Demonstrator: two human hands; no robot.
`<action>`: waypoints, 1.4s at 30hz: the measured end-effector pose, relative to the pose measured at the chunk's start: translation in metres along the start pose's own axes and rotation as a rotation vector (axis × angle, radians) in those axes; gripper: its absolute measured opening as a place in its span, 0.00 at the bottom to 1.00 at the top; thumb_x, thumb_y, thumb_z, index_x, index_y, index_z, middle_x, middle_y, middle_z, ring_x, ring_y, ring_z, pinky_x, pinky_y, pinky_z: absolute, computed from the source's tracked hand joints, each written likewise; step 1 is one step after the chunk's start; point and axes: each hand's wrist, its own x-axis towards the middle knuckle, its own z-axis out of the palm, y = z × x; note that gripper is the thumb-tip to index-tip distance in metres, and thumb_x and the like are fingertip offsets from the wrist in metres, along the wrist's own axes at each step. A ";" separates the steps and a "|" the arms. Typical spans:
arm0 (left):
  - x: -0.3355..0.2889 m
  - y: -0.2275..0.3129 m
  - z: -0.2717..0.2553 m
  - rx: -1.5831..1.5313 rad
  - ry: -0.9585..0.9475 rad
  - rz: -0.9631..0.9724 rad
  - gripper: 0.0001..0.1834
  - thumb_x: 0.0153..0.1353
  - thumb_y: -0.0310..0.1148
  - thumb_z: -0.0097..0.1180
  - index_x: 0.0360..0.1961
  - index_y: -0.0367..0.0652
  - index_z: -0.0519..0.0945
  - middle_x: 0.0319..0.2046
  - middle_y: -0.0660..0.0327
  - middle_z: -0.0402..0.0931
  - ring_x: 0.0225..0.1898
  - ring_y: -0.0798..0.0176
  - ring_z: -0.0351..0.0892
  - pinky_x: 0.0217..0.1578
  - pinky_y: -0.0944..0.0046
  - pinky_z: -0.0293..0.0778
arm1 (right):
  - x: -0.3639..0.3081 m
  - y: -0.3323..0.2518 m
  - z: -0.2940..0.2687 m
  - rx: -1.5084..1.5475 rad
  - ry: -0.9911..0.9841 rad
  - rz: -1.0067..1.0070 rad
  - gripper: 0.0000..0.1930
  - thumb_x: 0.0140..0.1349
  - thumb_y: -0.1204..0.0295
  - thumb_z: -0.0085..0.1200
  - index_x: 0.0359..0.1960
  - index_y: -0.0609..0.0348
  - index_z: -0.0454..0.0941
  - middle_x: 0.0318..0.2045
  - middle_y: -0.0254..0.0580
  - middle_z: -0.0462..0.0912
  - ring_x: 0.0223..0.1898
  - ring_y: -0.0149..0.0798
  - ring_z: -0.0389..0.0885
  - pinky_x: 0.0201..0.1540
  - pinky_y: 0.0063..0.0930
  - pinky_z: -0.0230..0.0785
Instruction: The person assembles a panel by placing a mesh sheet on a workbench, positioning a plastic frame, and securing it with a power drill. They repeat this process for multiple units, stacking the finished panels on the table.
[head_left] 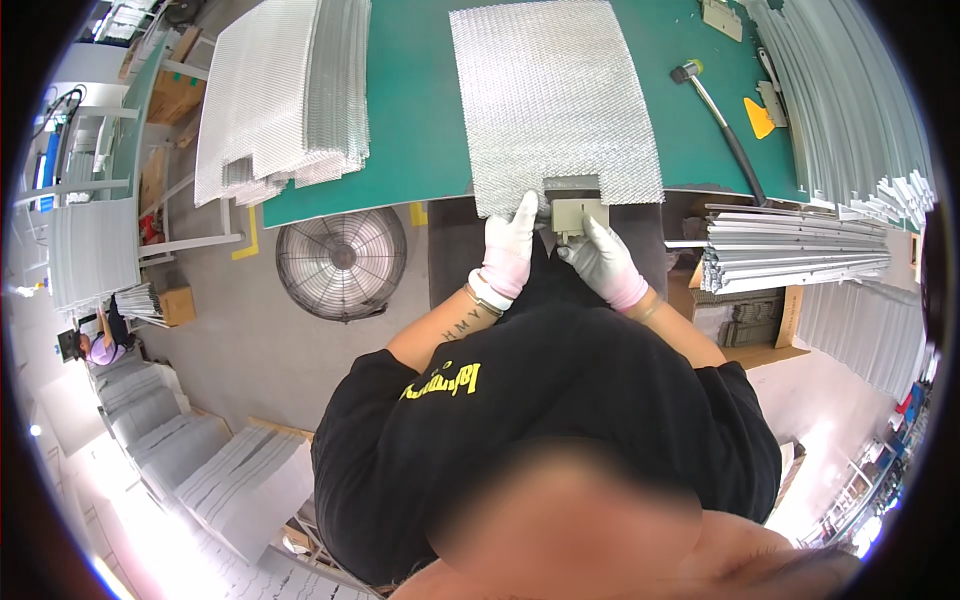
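A silvery mesh panel (555, 90) with a notch in its near edge lies on the green table, its near end sticking out over the table's edge. My left hand (510, 245), in a white and pink glove, grips that near edge just left of the notch, thumb on top and the other fingers mostly hidden. In the same kind of glove, my right hand (608, 265) pinches a small beige-grey rectangular piece (578, 216). This piece sits right at the notch; whether it touches the panel I cannot tell.
A stack of mesh panels (270, 95) stands on the table (410, 130) at left. To the right lie a hammer (722, 125), a yellow scraper (759, 118) and stacked grey strips (850, 100). Metal profiles (790, 250) lie below them, over an open carton (790, 325). A fan (342, 262) is at left.
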 end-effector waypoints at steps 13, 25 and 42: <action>-0.014 0.017 0.014 0.076 -0.020 0.108 0.13 0.67 0.36 0.64 0.40 0.34 0.84 0.35 0.65 0.83 0.34 0.75 0.76 0.38 0.69 0.72 | 0.003 0.000 0.014 -0.376 0.260 -0.146 0.10 0.72 0.66 0.55 0.45 0.60 0.82 0.32 0.35 0.85 0.29 0.27 0.81 0.35 0.24 0.75; -0.006 0.011 0.000 0.179 -0.359 -0.137 0.21 0.67 0.46 0.62 0.42 0.34 0.83 0.31 0.63 0.82 0.28 0.72 0.77 0.31 0.69 0.73 | 0.006 -0.001 0.016 -0.547 0.386 -0.279 0.14 0.71 0.64 0.56 0.45 0.65 0.79 0.34 0.36 0.84 0.34 0.24 0.79 0.39 0.24 0.73; -0.018 0.037 0.001 -0.138 -0.668 -0.390 0.27 0.74 0.44 0.51 0.64 0.36 0.69 0.57 0.52 0.76 0.54 0.61 0.79 0.52 0.59 0.78 | 0.008 -0.012 -0.009 -0.325 0.418 -0.278 0.20 0.71 0.58 0.57 0.48 0.68 0.77 0.38 0.38 0.84 0.36 0.28 0.80 0.41 0.25 0.74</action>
